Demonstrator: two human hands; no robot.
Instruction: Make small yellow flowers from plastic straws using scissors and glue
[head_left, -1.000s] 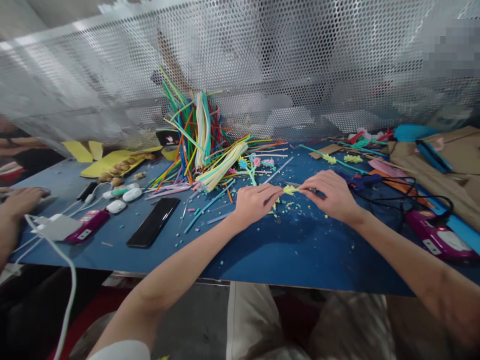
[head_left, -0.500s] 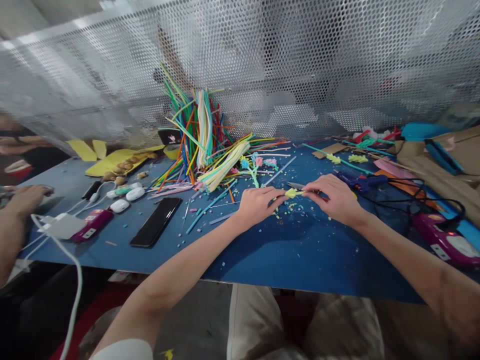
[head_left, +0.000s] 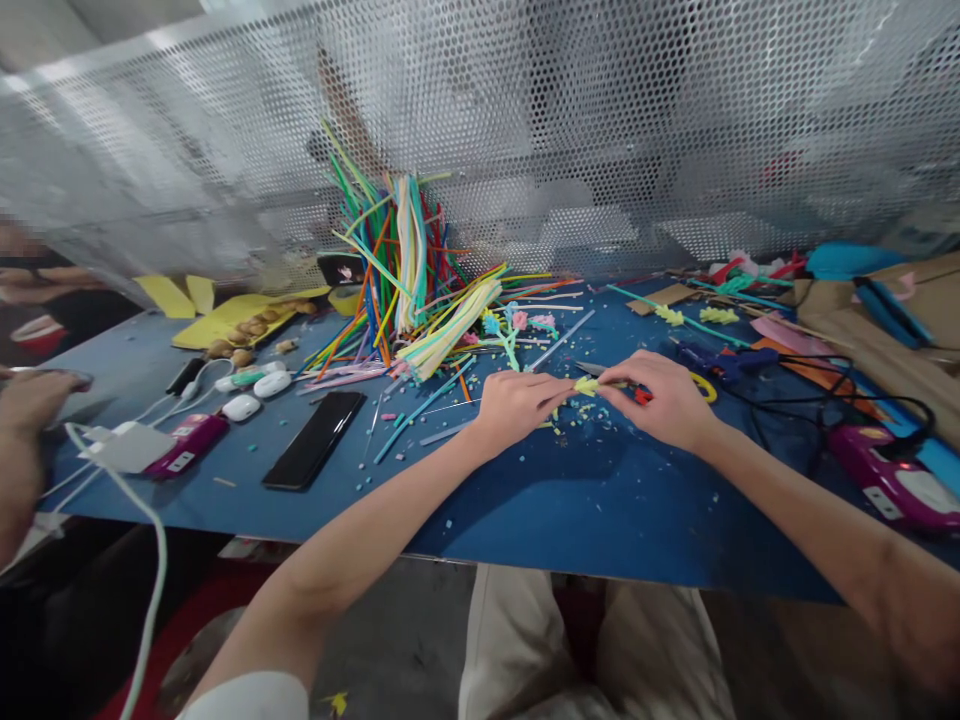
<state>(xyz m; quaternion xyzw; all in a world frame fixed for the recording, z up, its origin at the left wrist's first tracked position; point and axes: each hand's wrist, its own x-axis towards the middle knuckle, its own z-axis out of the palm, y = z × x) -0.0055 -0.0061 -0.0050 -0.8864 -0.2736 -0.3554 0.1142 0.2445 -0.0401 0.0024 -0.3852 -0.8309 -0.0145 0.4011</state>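
My left hand [head_left: 514, 408] pinches the left end of a short, fluffy yellow pipe cleaner piece [head_left: 586, 385] with knobbly bumps. At its other end my right hand [head_left: 660, 398] pinches it between thumb and finger. Beneath and behind my right hand lie scissors with a yellow handle loop [head_left: 704, 388], partly hidden. Just beyond my left hand stands a green pipe cleaner stem [head_left: 511, 350] with a blue and a pink tuft [head_left: 519, 320]. Small clippings [head_left: 592, 413] are scattered under the yellow piece. Two similar yellow pieces [head_left: 718, 316] lie farther back on the right.
Bundled pipe cleaners [head_left: 409, 255] stand against the perforated metal panel [head_left: 600, 120]. On the left are a black phone [head_left: 313, 440], cables and a purple power strip [head_left: 187, 445]. A blue glue gun [head_left: 724, 362] and another purple strip [head_left: 892, 475] sit right. Another person's hand [head_left: 34, 400] is far left.
My right hand's fingers have shifted slightly left along the yellow piece, and more of the scissors' handle shows. My left hand stays nearly in place.
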